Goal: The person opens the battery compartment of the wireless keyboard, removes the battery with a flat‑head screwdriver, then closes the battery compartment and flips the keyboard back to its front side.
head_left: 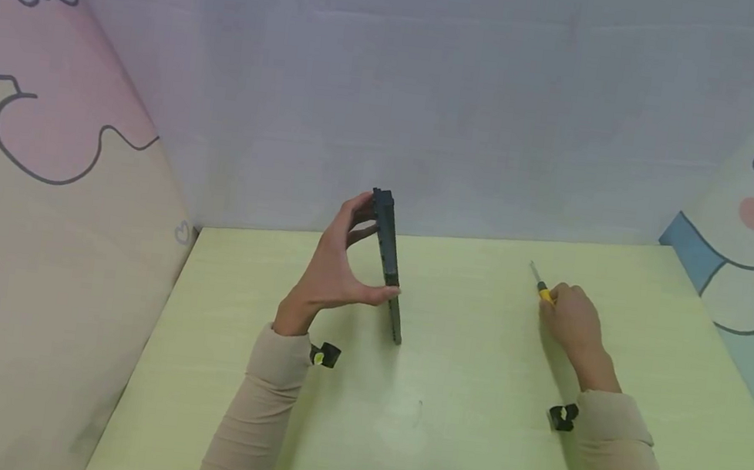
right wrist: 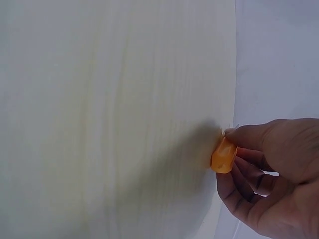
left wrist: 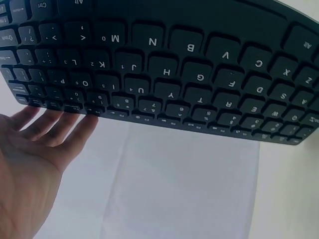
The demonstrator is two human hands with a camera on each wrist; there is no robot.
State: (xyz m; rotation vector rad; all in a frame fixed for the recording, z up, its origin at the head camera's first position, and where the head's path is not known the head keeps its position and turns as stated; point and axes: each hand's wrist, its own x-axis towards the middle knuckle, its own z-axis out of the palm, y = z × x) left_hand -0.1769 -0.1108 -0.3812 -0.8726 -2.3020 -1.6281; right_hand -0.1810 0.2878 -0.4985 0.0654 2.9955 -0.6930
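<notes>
A black keyboard is held up on edge by my left hand, thumb at its near long side and fingers at the far one. Its lettered keys face the left wrist camera, where the keyboard spans the upper half and the left hand's fingertips meet its edge. To the right, my right hand pinches a screwdriver with a yellow and black handle and a thin metal shaft pointing away. In the right wrist view the orange-yellow handle end shows between thumb and fingers, low over the table.
The pale yellow table reaches back to a plain greyish wall. Printed cartoon panels stand at the left and right. Each wrist wears a small black camera mount, one by the left cuff.
</notes>
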